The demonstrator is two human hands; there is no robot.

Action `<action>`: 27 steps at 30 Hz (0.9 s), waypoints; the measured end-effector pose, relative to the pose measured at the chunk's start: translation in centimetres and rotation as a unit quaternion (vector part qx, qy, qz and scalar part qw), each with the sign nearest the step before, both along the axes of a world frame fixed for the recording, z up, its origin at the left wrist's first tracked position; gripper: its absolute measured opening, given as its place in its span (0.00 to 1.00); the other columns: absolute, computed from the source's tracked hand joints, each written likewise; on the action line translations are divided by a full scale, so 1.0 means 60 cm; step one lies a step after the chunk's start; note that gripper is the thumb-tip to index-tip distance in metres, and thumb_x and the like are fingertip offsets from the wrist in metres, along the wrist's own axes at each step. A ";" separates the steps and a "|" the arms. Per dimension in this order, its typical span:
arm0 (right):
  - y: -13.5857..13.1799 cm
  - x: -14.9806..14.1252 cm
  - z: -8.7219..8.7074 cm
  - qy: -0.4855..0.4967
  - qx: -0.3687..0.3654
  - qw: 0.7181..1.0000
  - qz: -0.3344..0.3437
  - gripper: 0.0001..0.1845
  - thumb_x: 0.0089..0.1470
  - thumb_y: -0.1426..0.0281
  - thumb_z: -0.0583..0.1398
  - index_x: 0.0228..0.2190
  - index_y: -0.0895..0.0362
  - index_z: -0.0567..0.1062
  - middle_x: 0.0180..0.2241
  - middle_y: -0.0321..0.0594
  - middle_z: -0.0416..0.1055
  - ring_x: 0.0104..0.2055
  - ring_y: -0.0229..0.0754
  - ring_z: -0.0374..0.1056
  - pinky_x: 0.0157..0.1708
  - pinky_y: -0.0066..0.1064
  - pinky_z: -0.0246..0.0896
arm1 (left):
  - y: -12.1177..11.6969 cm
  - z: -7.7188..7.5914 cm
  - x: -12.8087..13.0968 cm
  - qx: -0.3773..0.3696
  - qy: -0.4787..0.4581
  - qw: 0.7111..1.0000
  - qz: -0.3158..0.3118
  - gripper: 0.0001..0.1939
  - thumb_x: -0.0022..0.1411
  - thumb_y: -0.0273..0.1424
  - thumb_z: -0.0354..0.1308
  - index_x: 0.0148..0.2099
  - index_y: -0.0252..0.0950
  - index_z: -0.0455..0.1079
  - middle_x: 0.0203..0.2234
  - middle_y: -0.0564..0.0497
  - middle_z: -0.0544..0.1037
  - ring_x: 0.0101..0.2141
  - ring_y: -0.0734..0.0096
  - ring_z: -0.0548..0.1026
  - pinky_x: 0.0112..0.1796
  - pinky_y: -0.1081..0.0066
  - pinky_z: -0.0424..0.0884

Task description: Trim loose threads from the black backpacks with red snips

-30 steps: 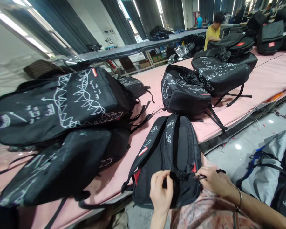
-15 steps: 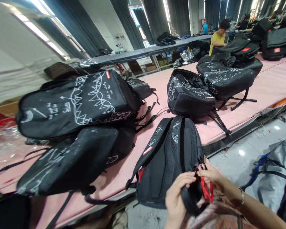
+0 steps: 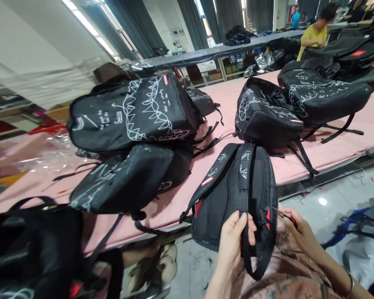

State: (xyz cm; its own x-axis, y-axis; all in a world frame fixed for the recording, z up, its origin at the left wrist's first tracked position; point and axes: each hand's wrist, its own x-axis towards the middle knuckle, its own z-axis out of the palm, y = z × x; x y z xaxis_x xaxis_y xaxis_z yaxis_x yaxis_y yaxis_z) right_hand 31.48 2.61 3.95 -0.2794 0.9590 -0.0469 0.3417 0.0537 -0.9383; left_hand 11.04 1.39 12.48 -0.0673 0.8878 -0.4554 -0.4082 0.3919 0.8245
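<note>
A black backpack (image 3: pixel 218 216) lies back side up at the pink table's near edge, its shoulder straps marked with white scribbles. My left hand (image 3: pixel 233 236) pinches the lower part of one shoulder strap (image 3: pixel 244 174), and the loose webbing hangs in a loop below the fingers. To the right of the bag, my right hand (image 3: pixel 299 232) is closed on small red-handled scissors (image 3: pixel 290 217). Their thin tips point left toward the bag's side, near a red tab (image 3: pixel 268 220). Part of the handle is hidden in the palm.
Printed black backpacks (image 3: pixel 137 112) are stacked on the left of the pink table (image 3: pixel 168 199). More backpacks (image 3: pixel 268 112) stand at the back right. A dark bag (image 3: pixel 34 241) sits at the lower left. A person in yellow (image 3: pixel 313 39) works beyond. Grey-white bags (image 3: pixel 352 257) lie at the right.
My left hand has moved from the bunched strap end up to the strap against the bag. My right hand with the scissors has drawn away to the right. The view has turned left.
</note>
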 end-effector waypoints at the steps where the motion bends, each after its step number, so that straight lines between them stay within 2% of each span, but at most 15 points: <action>1: 0.002 0.000 0.010 0.008 0.011 1.000 -0.004 0.15 0.58 0.64 0.50 0.45 0.55 0.65 0.43 0.41 0.65 0.45 0.39 0.61 0.44 0.29 0.58 | -0.001 -0.008 0.009 0.005 0.014 1.000 -0.005 0.18 0.55 0.41 0.57 0.35 0.29 0.63 0.20 0.51 0.70 0.13 0.82 0.63 0.16 0.80 0.55; 5: 0.009 -0.019 0.045 0.006 0.068 0.997 0.020 0.13 0.57 0.65 0.52 0.45 0.52 0.66 0.41 0.38 0.66 0.43 0.36 0.62 0.42 0.27 0.57 | -0.005 -0.016 0.027 0.022 0.067 0.997 -0.032 0.19 0.57 0.40 0.54 0.42 0.28 0.66 0.22 0.52 0.71 0.12 0.85 0.61 0.15 0.80 0.52; 9: 0.017 -0.048 0.061 -0.009 0.123 0.991 0.053 0.10 0.57 0.68 0.53 0.41 0.54 0.69 0.37 0.39 0.67 0.40 0.36 0.62 0.39 0.26 0.57 | -0.012 -0.011 0.029 0.031 0.133 0.988 -0.072 0.17 0.58 0.41 0.52 0.34 0.29 0.66 0.20 0.53 0.69 0.11 0.86 0.58 0.15 0.80 0.49; 12: 0.025 -0.057 0.059 -0.014 0.150 0.986 0.066 0.10 0.56 0.69 0.53 0.40 0.56 0.69 0.36 0.40 0.67 0.39 0.37 0.62 0.38 0.27 0.58 | -0.016 -0.011 0.032 0.026 0.170 0.982 -0.080 0.17 0.59 0.41 0.51 0.30 0.29 0.64 0.16 0.54 0.67 0.11 0.85 0.57 0.15 0.80 0.49; 17: 0.027 -0.048 0.044 -0.044 0.172 0.982 0.061 0.10 0.57 0.67 0.51 0.36 0.57 0.70 0.34 0.42 0.67 0.36 0.38 0.63 0.36 0.29 0.58 | -0.016 -0.014 0.036 0.024 0.175 0.980 -0.088 0.17 0.59 0.41 0.50 0.29 0.30 0.63 0.17 0.54 0.67 0.11 0.85 0.58 0.15 0.80 0.49; 21: 0.021 -0.044 0.038 -0.028 0.177 0.984 0.027 0.11 0.56 0.67 0.52 0.40 0.57 0.69 0.36 0.43 0.67 0.37 0.39 0.63 0.36 0.29 0.59 | -0.012 -0.015 0.039 0.029 0.161 0.983 -0.079 0.17 0.59 0.41 0.51 0.29 0.30 0.63 0.17 0.54 0.67 0.11 0.85 0.57 0.15 0.80 0.49; 25: 0.022 -0.045 0.040 -0.018 0.197 0.979 0.050 0.11 0.56 0.73 0.52 0.42 0.54 0.67 0.37 0.40 0.67 0.40 0.37 0.63 0.40 0.29 0.59 | -0.013 -0.016 0.041 0.030 0.148 0.986 -0.077 0.15 0.59 0.39 0.52 0.31 0.29 0.63 0.18 0.54 0.68 0.11 0.86 0.58 0.14 0.81 0.50; 27: 0.023 -0.045 0.042 0.013 0.202 0.978 0.057 0.11 0.56 0.75 0.52 0.41 0.54 0.68 0.36 0.38 0.68 0.40 0.36 0.63 0.41 0.28 0.59 | -0.015 -0.016 0.040 0.031 0.103 0.992 -0.065 0.15 0.58 0.38 0.53 0.33 0.29 0.64 0.17 0.54 0.67 0.10 0.86 0.58 0.14 0.82 0.49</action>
State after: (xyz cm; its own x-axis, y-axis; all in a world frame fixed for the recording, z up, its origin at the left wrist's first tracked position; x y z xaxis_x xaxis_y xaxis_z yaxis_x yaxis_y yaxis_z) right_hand 28.77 3.96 6.47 -0.3818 0.8600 0.3385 0.2878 0.4587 -0.8407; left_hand 13.42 0.48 11.51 -0.0370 0.9211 -0.3875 -0.1779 0.3755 0.9096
